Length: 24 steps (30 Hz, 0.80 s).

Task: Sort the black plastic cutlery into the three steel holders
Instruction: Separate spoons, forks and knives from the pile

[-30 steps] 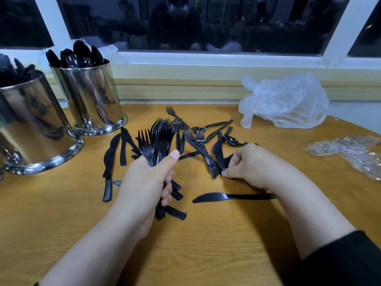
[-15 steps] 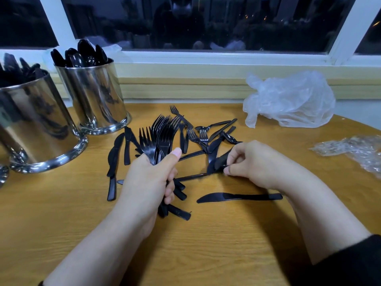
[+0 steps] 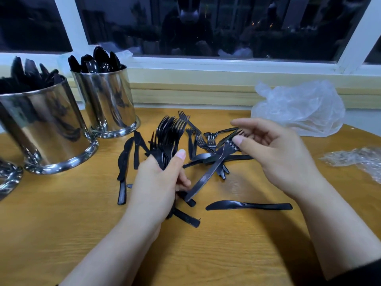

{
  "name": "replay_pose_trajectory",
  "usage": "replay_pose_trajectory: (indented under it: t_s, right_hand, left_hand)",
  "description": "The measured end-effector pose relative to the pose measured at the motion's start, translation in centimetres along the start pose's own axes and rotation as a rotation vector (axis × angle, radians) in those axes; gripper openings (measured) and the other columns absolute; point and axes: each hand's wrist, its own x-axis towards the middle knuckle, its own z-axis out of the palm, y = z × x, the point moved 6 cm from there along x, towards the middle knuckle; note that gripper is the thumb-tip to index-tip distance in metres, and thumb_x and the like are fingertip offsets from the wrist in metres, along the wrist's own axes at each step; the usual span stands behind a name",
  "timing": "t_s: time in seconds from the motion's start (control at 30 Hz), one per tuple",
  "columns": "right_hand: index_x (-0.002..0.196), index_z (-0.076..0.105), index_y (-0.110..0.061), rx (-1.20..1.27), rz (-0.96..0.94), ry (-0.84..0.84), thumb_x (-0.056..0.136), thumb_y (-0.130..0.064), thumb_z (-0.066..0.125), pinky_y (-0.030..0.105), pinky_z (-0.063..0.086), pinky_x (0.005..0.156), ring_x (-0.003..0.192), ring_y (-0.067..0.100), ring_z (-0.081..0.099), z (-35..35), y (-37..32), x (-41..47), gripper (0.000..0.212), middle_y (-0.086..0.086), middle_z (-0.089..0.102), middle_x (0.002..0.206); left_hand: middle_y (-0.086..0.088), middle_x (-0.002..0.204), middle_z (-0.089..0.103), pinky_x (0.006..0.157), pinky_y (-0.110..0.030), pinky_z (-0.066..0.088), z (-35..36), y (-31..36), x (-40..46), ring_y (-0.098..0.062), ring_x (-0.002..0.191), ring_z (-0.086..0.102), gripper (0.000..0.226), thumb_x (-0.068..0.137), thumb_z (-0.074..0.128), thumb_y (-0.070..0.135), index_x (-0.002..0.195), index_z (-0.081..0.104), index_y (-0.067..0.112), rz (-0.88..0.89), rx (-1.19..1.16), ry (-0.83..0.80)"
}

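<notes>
My left hand (image 3: 156,182) grips a bundle of black forks (image 3: 169,135), tines up, over the wooden table (image 3: 61,219). My right hand (image 3: 276,153) pinches one black fork (image 3: 210,172) by its tines, lifted with its handle slanting down toward my left hand. Loose forks, knives and a spoon lie in a pile (image 3: 206,145) between the hands. A knife (image 3: 247,205) lies alone in front. At the left stand a steel holder with spoons (image 3: 107,104), a larger steel holder with knives (image 3: 45,129), and the edge of a third steel holder (image 3: 8,178).
A crumpled clear plastic bag (image 3: 299,108) lies at the back right by the window sill. Crinkled clear wrap (image 3: 358,159) lies at the right edge. Several knives (image 3: 125,162) lie left of my left hand.
My right hand has lifted out of the pile with one fork pinched by its tines. The left hand keeps its fork bundle in place.
</notes>
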Motion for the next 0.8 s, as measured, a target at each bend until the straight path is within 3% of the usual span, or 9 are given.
replay_pose_trajectory:
  t_s: [0.13, 0.2, 0.27, 0.37, 0.47, 0.5, 0.6, 0.7, 0.8]
  right_hand:
    - [0.108, 0.074, -0.026, 0.116, 0.009, -0.035, 0.085, -0.008, 0.077, 0.028, 0.056, 0.085, 0.083, 0.009, 0.063, 1.6, 0.1, -0.2, 0.029, -0.006, 0.069, 0.086]
    - [0.102, 0.073, -0.024, 0.15, 0.014, -0.031, 0.083, -0.006, 0.078, 0.031, 0.058, 0.085, 0.082, 0.01, 0.064, 2.5, 0.0, -0.1, 0.027, -0.006, 0.068, 0.084]
    - [0.099, 0.071, -0.023, 0.146, 0.017, -0.018, 0.082, -0.007, 0.079, 0.03, 0.057, 0.082, 0.079, 0.011, 0.063, 3.7, -0.2, 0.2, 0.024, -0.007, 0.068, 0.082]
    - [0.101, 0.068, -0.025, 0.105, 0.022, 0.019, 0.085, -0.013, 0.078, 0.027, 0.055, 0.076, 0.076, 0.016, 0.066, 4.5, -0.8, 1.6, 0.022, -0.003, 0.071, 0.081]
    - [0.094, 0.069, -0.023, -0.113, 0.059, 0.184, 0.092, -0.028, 0.072, 0.024, 0.051, 0.067, 0.069, 0.011, 0.064, 2.7, 0.1, 4.2, 0.006, 0.001, 0.071, 0.077]
    - [0.09, 0.07, -0.022, -0.273, 0.088, 0.208, 0.094, -0.033, 0.069, 0.025, 0.047, 0.064, 0.07, 0.011, 0.062, 2.2, 0.9, 5.1, 0.013, -0.001, 0.069, 0.076]
    - [0.092, 0.073, -0.017, -0.679, 0.253, 0.062, 0.096, -0.043, 0.063, 0.03, 0.043, 0.063, 0.079, 0.022, 0.063, 2.6, 4.4, 7.1, 0.029, 0.001, 0.069, 0.08]
    - [0.081, 0.072, -0.011, -0.803, 0.366, -0.036, 0.094, -0.05, 0.063, 0.034, 0.053, 0.065, 0.07, 0.028, 0.064, 3.6, 6.3, 7.8, 0.042, 0.007, 0.067, 0.067]
    - [0.077, 0.068, -0.01, -0.913, 0.415, -0.1, 0.094, -0.053, 0.062, 0.033, 0.044, 0.06, 0.065, 0.025, 0.058, 4.4, 7.0, 8.2, 0.046, 0.004, 0.062, 0.064]
  left_hand:
    - [0.002, 0.081, 0.078, 0.091, -0.044, 0.059, 0.1, 0.1, 0.1, -0.011, 0.084, 0.076, 0.04, 0.104, 0.054, 0.038, 0.08, 0.075, 0.013, 0.004, 0.052, -0.029]
    - [-0.003, 0.086, 0.079, 0.082, -0.044, 0.064, 0.9, 0.3, -0.4, -0.018, 0.08, 0.077, 0.031, 0.104, 0.053, 0.036, 0.096, 0.073, 0.014, -0.07, -0.054, -0.149]
    - [-0.006, 0.08, 0.076, 0.062, -0.035, 0.062, 1.7, 0.8, -1.1, -0.022, 0.061, 0.07, 0.028, 0.105, 0.051, 0.037, 0.103, 0.067, 0.015, -0.119, -0.139, -0.266]
    - [0.003, 0.054, 0.052, 0.043, -0.027, 0.036, 1.4, 0.6, -0.8, -0.015, 0.043, 0.039, 0.038, 0.104, 0.052, 0.04, 0.083, 0.052, 0.009, -0.136, -0.101, -0.281]
    - [0.003, 0.058, 0.041, 0.042, -0.025, 0.028, -0.1, -0.2, 0.3, -0.012, 0.044, 0.029, 0.04, 0.099, 0.063, 0.041, 0.079, 0.043, 0.012, -0.197, -0.131, -0.188]
    - [0.002, 0.059, 0.04, 0.041, -0.024, 0.028, -0.6, -0.3, 0.6, -0.012, 0.045, 0.029, 0.041, 0.097, 0.067, 0.039, 0.077, 0.042, 0.013, -0.202, -0.139, -0.157]
    - [-0.006, 0.067, 0.038, 0.043, -0.026, 0.028, -1.5, -0.7, 1.3, -0.015, 0.048, 0.029, 0.037, 0.098, 0.068, 0.033, 0.076, 0.045, 0.015, -0.211, -0.168, -0.134]
    - [-0.008, 0.073, 0.041, 0.044, -0.028, 0.029, -1.9, -1.2, 1.9, -0.016, 0.051, 0.032, 0.031, 0.099, 0.065, 0.034, 0.083, 0.046, 0.015, -0.205, -0.156, -0.122]
    - [-0.005, 0.067, 0.044, 0.043, -0.028, 0.033, -2.2, -1.5, 2.4, -0.016, 0.049, 0.035, 0.033, 0.1, 0.064, 0.035, 0.082, 0.046, 0.014, -0.19, -0.13, -0.109]
